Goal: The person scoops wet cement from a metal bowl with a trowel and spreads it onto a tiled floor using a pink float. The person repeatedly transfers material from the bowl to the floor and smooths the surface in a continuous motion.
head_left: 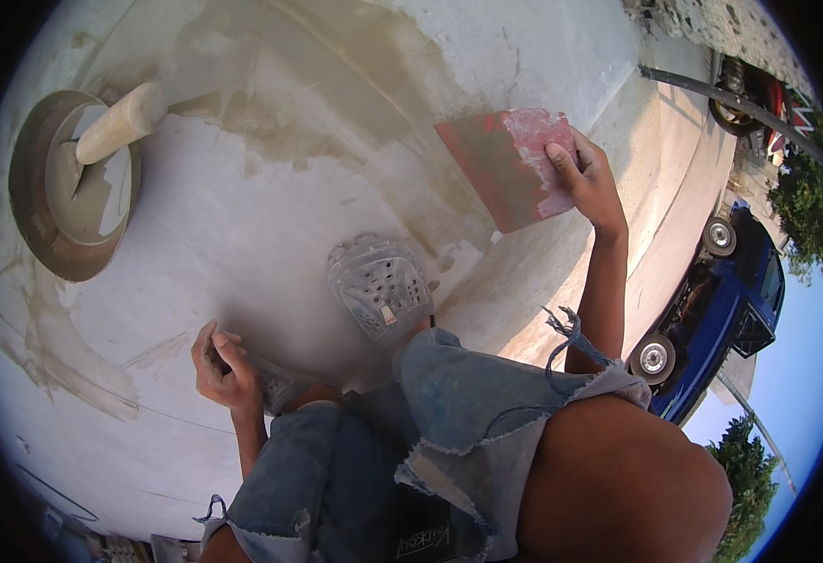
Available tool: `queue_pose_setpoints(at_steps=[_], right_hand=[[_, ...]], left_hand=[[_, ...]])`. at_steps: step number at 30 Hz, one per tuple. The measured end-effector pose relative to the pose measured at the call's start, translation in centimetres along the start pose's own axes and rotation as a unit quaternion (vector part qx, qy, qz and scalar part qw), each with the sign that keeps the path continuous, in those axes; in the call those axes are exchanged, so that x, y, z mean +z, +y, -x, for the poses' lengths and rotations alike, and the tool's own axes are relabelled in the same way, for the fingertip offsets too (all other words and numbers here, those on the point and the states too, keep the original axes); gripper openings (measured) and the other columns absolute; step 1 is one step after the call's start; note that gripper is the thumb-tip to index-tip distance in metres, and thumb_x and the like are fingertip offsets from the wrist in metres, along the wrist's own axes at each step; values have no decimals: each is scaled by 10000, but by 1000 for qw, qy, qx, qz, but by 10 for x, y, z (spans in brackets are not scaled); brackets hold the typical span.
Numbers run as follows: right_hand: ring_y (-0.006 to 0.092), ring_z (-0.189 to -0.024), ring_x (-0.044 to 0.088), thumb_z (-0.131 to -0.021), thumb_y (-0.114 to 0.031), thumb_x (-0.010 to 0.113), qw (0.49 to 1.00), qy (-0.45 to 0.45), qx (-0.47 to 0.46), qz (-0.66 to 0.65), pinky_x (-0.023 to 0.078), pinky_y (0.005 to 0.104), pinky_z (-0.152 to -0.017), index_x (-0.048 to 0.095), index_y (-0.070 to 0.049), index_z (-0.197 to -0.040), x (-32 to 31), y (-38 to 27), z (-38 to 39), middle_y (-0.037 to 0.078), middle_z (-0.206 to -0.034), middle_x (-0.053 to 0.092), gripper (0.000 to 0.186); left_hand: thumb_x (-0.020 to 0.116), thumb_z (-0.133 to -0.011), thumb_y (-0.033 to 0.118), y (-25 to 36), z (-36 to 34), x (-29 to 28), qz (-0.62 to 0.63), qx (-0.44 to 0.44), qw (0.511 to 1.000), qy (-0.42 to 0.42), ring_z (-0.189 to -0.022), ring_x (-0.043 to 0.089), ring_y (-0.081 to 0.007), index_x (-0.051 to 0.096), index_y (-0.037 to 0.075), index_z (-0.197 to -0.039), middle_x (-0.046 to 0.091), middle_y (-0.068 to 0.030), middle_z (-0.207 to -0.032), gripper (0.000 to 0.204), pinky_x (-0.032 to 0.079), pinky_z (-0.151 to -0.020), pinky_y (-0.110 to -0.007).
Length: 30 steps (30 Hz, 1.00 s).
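Note:
My right hand [588, 183] grips a flat red spreader [510, 169] by its right edge, thumb on top. Grey-brown paste coats much of its face. The spreader is over the pale floor [243, 220], right of a wet smear of paste [336, 80]. My left hand [226, 371] is beside my left foot with its fingers curled in; whatever they may hold is too small to make out. At the far left, a round metal pan [31, 188] contains grey paste, and a trowel with a thick pale handle [122, 122] rests in it.
My feet wear perforated clogs [379, 281], close to the smears. Beyond the floor's right edge stand a blue vehicle [726, 314] and a red motorcycle [759, 98]. A dark pole [740, 103] crosses the upper right. Assorted items [121, 549] lie at the lower left.

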State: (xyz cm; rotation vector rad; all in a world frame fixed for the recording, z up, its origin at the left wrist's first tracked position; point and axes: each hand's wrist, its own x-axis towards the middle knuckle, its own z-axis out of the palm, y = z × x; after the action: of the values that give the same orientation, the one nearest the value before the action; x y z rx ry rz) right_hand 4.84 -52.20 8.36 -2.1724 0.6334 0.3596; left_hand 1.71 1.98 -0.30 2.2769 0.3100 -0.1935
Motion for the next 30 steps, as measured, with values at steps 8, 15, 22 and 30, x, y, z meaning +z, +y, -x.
queue_pose_setpoints(at_steps=[8, 15, 22, 30], right_hand=[[136, -967, 623, -1083, -320, 669, 999, 43, 4, -6, 521, 311, -900, 689, 27, -1294, 7, -5, 9, 81, -1072, 731, 406], [128, -850, 624, -1029, -165, 726, 964, 108, -133, 204, 522, 297, -776, 726, -15, -1273, 19, -86, 68, 63, -936, 687, 287], [228, -863, 683, -851, 80, 754, 953, 12, -223, 207, 575, 313, -713, 743, -69, -1345, 115, -98, 115, 117, -1132, 623, 516], [222, -837, 650, -788, 60, 748, 927, 24, -323, 192, 568, 341, -680, 714, 1, -1353, 177, -86, 122, 79, -1002, 623, 569]], left_hand=[[601, -1122, 235, 3, -2, 2, 2, 7, 1000, 2, -645, 597, -92, 700, 1, -1267, 709, -43, -827, 293, 492, -605, -244], [593, -1122, 224, -1, -1, 3, -3, 8, 1000, 1, -649, 587, -87, 693, 7, -1281, 702, -36, -829, 287, 487, -623, -244], [615, -1104, 187, -1, -3, 4, 8, 24, 1000, 5, -634, 611, -111, 695, -40, -1242, 705, -62, -805, 278, 503, -577, -248], [616, -1102, 179, -3, -1, 3, 47, 10, 999, -2, -632, 603, -105, 693, -41, -1245, 704, -64, -805, 273, 500, -588, -247]])
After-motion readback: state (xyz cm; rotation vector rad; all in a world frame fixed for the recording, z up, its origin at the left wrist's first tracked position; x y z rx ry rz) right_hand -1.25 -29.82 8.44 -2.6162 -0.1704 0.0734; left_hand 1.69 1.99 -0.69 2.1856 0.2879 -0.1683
